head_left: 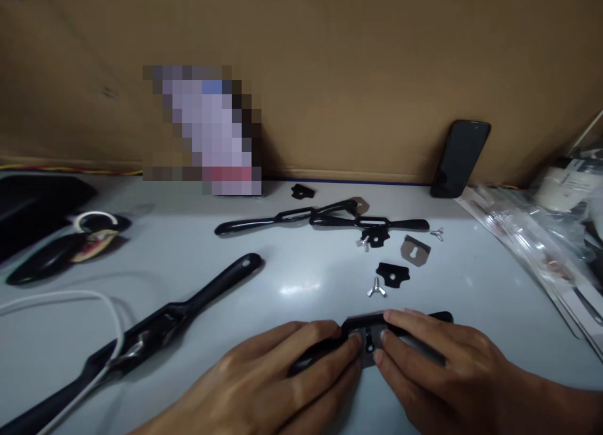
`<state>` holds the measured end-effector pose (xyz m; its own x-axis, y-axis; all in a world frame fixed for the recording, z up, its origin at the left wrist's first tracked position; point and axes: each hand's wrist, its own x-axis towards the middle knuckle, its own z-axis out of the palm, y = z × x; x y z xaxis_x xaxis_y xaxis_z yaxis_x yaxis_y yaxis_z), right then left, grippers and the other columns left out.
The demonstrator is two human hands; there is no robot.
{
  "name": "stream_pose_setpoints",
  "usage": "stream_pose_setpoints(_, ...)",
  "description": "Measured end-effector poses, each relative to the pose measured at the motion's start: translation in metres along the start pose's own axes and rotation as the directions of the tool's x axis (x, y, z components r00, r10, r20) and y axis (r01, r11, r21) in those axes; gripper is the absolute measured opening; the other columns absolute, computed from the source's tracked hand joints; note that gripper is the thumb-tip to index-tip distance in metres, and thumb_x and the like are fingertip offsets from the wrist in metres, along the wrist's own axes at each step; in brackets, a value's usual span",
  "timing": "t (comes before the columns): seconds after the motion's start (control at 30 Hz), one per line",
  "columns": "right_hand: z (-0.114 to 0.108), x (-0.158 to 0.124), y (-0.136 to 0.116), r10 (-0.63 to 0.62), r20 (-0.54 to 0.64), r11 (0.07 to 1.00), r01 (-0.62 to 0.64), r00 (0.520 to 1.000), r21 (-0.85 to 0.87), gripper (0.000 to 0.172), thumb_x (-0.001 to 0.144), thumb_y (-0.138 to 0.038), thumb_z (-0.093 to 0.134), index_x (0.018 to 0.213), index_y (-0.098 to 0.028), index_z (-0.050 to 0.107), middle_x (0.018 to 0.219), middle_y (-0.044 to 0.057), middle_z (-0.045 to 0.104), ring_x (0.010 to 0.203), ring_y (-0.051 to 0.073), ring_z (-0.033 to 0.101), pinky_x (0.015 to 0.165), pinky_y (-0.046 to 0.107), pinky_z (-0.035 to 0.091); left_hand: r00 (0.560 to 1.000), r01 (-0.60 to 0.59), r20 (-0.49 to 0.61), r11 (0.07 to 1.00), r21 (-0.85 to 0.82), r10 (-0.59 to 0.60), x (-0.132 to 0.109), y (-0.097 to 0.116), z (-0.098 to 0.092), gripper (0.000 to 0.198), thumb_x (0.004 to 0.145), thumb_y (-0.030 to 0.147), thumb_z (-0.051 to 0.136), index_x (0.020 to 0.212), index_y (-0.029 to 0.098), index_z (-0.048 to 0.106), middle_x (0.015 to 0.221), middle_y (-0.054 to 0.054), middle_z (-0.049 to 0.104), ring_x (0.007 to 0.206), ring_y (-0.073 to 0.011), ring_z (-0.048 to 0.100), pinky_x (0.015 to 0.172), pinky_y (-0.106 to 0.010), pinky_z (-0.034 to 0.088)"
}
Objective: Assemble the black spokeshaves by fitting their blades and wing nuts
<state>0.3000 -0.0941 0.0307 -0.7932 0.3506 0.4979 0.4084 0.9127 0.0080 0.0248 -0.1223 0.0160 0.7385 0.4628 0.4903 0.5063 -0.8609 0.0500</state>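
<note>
My left hand (301, 369) grips the left handle of a black spokeshave body (441, 318), its fingertips pressed at the left edge of a grey metal blade (367, 361). From the other side, my right hand (438, 366) holds the body, with fingertips on the blade's right edge. The blade lies against the middle of the body, and a dark hole shows through its slot. Just beyond are a wing screw (376, 289), a black cap plate (394, 275) and a loose slotted blade (415, 252). My palms and the lower edge of the body are partly hidden.
Two more spokeshave bodies (254, 225) lie farther back, amid further cap plates (302, 192) and wing screws (438, 234). A larger black handled tool (176, 315) and white cable (115, 319) occupy the left. A phone (460, 159) leans behind; plastic-wrapped packs (532, 259) lie right.
</note>
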Motion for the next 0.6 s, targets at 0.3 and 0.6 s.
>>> stream_pose_setpoints(0.3,-0.012,0.017,0.022,0.122,-0.166,0.984,-0.098,0.979,0.146,0.021,0.097,-0.008,0.057,0.099,-0.014,0.076,0.089,0.006,0.078,0.084,0.017,0.072,0.072,0.026,0.059,0.998,0.012,-0.059,0.998,-0.062,-0.016,0.006,-0.002,0.005,0.033,0.106,0.014,0.047,0.127,0.016,0.072,0.126,-0.008,0.075,0.118,-0.0257,0.063,0.096,-0.038,0.058)
stream_pose_setpoints(0.6,0.007,0.022,0.058,0.491,0.047,0.869,-0.493,0.870,0.036,0.009,0.095,-0.017,0.066,0.094,-0.019,0.074,0.096,0.008,0.070,0.094,0.026,0.067,0.079,0.040,0.056,0.997,-0.060,-0.044,0.998,-0.029,0.059,0.020,-0.004,-0.008,0.039,0.105,0.004,0.036,0.118,0.010,0.073,0.124,-0.009,0.077,0.102,-0.0274,0.067,0.081,-0.042,0.060)
